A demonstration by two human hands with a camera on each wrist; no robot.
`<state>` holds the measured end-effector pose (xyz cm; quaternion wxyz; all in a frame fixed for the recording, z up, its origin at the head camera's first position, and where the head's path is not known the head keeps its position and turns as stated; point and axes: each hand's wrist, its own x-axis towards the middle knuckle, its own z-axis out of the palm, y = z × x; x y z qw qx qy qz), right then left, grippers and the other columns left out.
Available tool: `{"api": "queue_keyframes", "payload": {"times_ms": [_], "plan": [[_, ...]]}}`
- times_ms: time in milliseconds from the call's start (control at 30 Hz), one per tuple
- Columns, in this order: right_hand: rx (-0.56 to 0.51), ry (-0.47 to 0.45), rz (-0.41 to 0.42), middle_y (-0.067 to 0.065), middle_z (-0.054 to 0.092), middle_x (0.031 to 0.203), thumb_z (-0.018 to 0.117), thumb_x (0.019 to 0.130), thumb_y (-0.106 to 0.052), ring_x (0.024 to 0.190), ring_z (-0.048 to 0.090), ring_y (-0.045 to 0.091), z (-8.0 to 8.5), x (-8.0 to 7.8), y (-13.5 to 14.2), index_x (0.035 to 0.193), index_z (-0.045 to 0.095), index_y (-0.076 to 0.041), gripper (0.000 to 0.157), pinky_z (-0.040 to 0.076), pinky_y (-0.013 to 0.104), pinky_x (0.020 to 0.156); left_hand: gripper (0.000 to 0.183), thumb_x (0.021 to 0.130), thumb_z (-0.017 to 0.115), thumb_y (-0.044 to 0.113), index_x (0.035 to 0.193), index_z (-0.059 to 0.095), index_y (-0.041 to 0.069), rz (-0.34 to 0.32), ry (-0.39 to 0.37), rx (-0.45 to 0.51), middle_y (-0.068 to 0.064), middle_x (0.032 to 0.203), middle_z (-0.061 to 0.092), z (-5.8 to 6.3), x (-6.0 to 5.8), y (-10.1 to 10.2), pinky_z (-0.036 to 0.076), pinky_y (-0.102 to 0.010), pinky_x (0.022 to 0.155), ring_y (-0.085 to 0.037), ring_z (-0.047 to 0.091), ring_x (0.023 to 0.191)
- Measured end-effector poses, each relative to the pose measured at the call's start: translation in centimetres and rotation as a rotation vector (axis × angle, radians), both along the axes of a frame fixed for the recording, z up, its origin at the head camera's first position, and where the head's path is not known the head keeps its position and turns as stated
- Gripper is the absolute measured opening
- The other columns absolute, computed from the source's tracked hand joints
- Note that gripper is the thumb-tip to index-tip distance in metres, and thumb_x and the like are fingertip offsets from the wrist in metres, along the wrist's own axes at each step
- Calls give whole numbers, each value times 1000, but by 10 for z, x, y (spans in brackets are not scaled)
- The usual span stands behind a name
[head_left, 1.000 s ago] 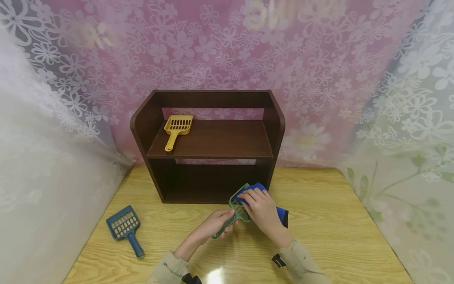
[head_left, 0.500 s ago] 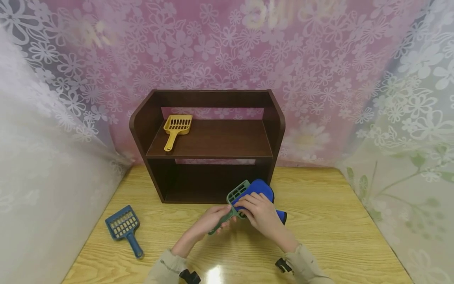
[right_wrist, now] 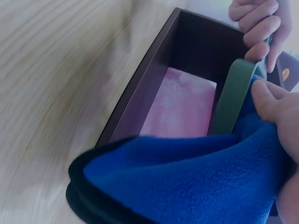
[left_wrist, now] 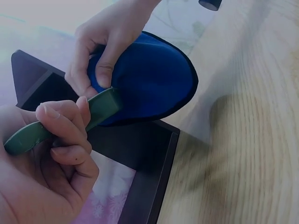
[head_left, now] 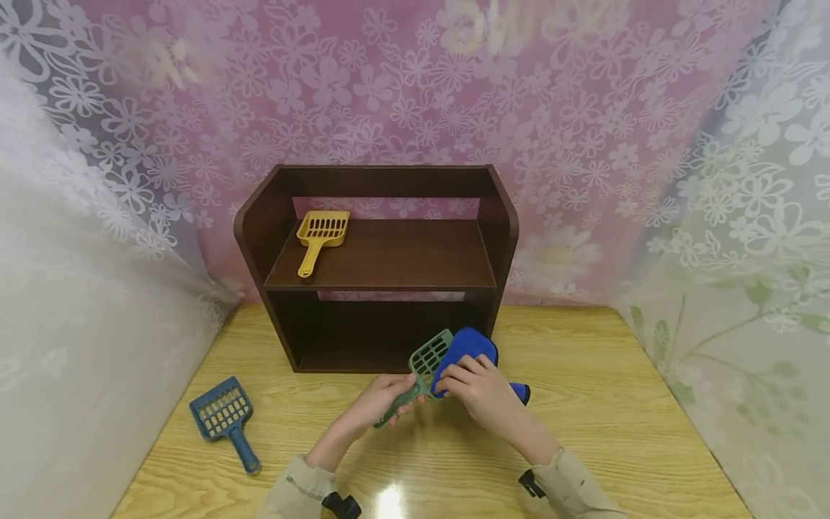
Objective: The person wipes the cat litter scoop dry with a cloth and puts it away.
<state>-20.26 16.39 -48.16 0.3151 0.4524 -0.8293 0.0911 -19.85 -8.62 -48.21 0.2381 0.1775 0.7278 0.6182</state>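
A light wooden bench with a yellowish grain carries everything, hemmed in by pink and white flower-patterned curtains. At its back stands a dark brown wooden shelf unit with two levels; a yellow slotted plastic scoop lies on the left of the upper board. A blue slotted plastic scoop lies flat on the bench, well apart to the left. In front of the shelf unit's lower right corner, the right hand grips a bright blue fleece cloth with a dark edge, fingers curled into it and pressing it against a green slotted plastic scoop held above the bench. The left hand is wrapped around that scoop's handle, fingers closed over it.
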Motion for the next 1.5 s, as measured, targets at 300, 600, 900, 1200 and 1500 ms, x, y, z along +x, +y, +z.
{"api": "queue_keyframes", "payload": {"times_ms": [300,600,900,1200,1500], "plan": [[-39,84,-38,-5,67,103,34,112,-23,92,58,19,-2,-5,16,100,74,-20,42,44,35,73,51,110,40,43,111,69,2,-43,40,-14,1,66,47,1,2,-7,39,-23,47,-8,39,52],[-304,-31,-141,0,68,101,59,102,-9,89,60,21,-9,-8,37,104,74,-16,17,49,35,77,50,110,38,42,114,68,3,-63,43,-39,2,64,44,-2,4,-17,38,-23,49,-7,37,50],[-824,-532,-249,3,72,111,67,97,-5,104,65,14,-13,0,38,113,73,-12,18,43,10,93,51,109,39,48,111,69,7,-58,-4,19,5,63,42,1,5,-12,36,-24,50,-8,38,50],[-1201,-1054,-283,-5,66,118,59,104,-19,103,63,5,-10,6,33,133,59,-1,34,51,18,86,51,110,40,43,107,69,1,-32,-16,81,3,62,43,1,5,-1,35,-21,45,-6,38,47],[-1290,-1119,-272,-17,66,114,59,104,-23,110,60,5,-2,0,19,136,55,-1,39,48,17,93,52,110,41,41,109,69,-3,-111,-19,61,4,59,43,5,10,8,32,-23,45,-7,36,46]]}}
